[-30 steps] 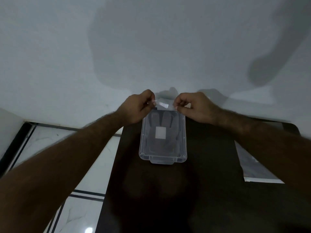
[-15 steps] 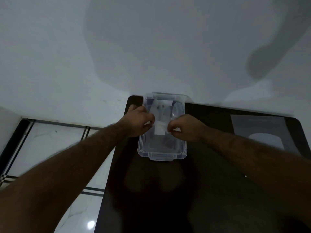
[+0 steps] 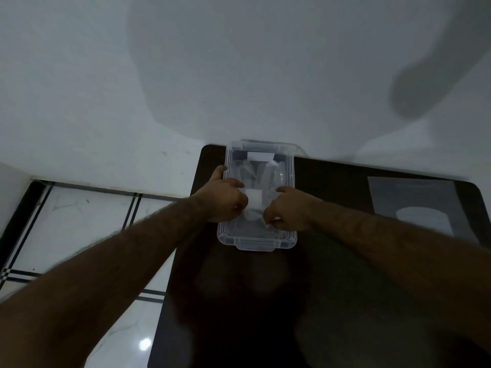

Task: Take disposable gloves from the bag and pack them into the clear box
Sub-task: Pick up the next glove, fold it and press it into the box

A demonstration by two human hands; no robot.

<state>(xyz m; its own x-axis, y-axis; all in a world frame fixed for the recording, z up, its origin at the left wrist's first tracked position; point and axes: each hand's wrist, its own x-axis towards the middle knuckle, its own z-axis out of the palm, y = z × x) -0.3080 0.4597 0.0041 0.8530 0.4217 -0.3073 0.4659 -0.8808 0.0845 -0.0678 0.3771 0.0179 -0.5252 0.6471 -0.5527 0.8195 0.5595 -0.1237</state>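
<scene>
A clear plastic box stands at the far left end of the dark table, up against the wall. A thin transparent disposable glove lies spread inside it, fingers toward the far end, with a white square showing through the box floor. My left hand and my right hand are both over the box's near half, fingers pinched on the glove's near edge. The glove bag, flat and translucent, lies on the table at the right.
The table's left edge drops to a glossy white tiled floor with dark stripes. A plain white wall rises directly behind the table and box.
Both hands have drawn back from the box's far end to its near half, pulling the glove down into the box. The camera view has tilted, showing more of the bag.
</scene>
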